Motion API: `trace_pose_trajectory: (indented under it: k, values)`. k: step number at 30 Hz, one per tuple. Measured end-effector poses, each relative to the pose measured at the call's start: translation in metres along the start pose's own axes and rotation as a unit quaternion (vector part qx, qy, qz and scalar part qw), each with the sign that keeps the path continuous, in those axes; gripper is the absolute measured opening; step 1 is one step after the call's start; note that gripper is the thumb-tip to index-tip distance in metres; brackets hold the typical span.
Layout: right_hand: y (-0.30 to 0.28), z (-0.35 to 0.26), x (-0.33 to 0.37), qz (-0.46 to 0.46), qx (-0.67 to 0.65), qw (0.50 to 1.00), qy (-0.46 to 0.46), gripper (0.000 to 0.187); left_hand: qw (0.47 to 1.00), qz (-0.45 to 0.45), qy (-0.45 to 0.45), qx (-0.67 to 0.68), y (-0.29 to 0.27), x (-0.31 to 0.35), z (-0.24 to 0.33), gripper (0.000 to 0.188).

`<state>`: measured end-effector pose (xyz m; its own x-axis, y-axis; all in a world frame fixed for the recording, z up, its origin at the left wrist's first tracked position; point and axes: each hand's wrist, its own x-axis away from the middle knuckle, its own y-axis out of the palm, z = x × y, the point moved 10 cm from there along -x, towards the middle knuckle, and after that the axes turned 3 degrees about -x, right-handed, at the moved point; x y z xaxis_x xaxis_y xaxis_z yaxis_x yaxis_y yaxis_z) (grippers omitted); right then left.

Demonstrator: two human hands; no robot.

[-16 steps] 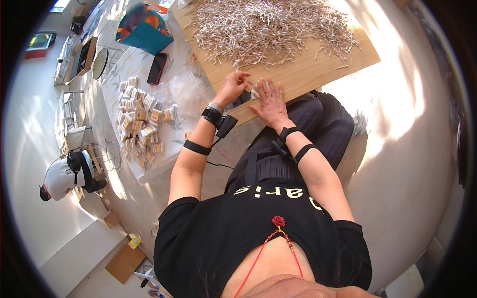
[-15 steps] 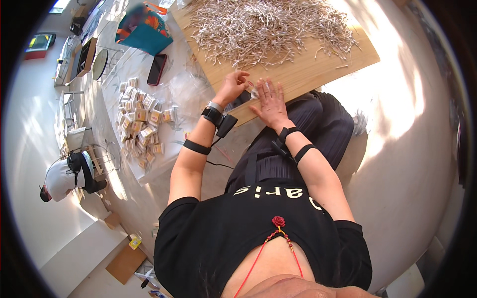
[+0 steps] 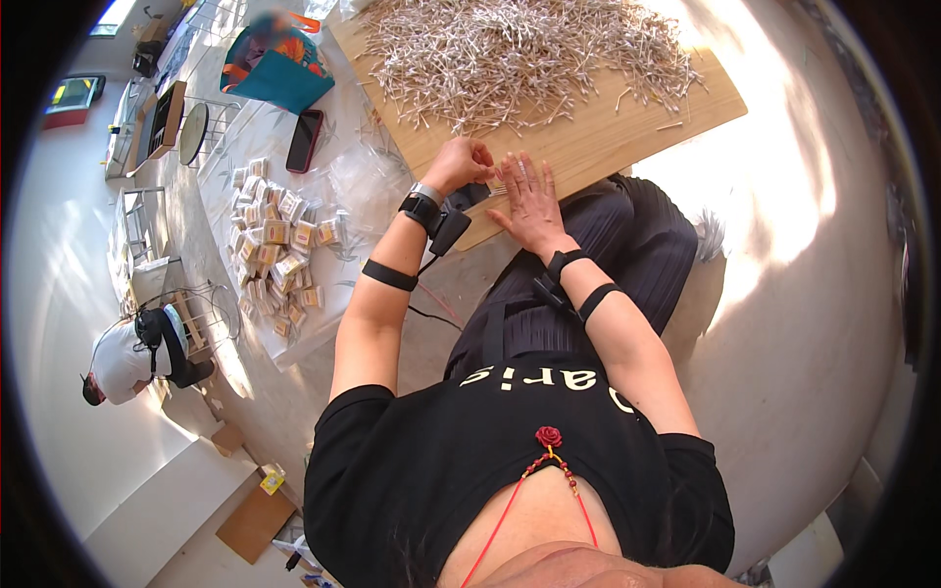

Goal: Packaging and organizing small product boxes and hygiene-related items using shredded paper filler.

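A wide heap of cotton swabs (image 3: 529, 59) covers the far part of a wooden board (image 3: 613, 147) in front of me. At the board's near left edge, my right hand (image 3: 532, 211) lies flat with its fingers stretched out. Beside its fingers a small row of cotton swabs (image 3: 498, 186) shows, partly covered by the hand. My left hand (image 3: 458, 165) is just to the left, thumb and fingers pinched together close to that row. What the pinch holds is too small to make out.
Left of the board, a plastic-covered table holds a pile of small packed boxes (image 3: 276, 232), clear plastic bags (image 3: 372, 186), a phone (image 3: 305, 140) and a teal bag (image 3: 279, 83). My knees are under the board. Another person (image 3: 125, 358) bends over at far left.
My left hand has turned slightly and its fingers have closed toward the small row of swabs. My right hand stays flat in nearly the same place.
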<state>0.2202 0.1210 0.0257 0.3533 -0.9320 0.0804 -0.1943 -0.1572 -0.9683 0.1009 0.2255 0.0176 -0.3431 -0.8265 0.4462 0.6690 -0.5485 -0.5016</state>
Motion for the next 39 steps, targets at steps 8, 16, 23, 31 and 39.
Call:
trace_pose_trajectory:
  k: [8, 16, 23, 31, 39]
  values:
    - [0.003, 0.002, -0.001, 0.033, -0.027, 0.999, -0.011, 0.105, 0.991, -0.004, 0.076, -0.109, 0.008, -0.007, 0.026, 0.018]
    - [0.002, 0.001, -0.001, 0.04, -0.048, 0.998, -0.017, 0.107, 0.98, 0.035, 0.09, -0.171, 0.009, -0.013, 0.035, 0.021]
    - [0.001, 0.003, -0.001, 0.056, -0.059, 0.997, -0.015, 0.108, 0.971, 0.054, 0.099, -0.213, 0.01, -0.014, 0.042, 0.022]
    - [0.0, 0.001, -0.002, 0.033, -0.057, 0.998, -0.006, 0.104, 0.97, 0.066, 0.095, -0.214, 0.011, -0.013, 0.037, 0.022]
    - [-0.003, -0.001, -0.003, 0.021, -0.028, 0.999, 0.003, 0.101, 0.983, 0.095, 0.082, -0.136, 0.005, 0.005, 0.018, 0.033]
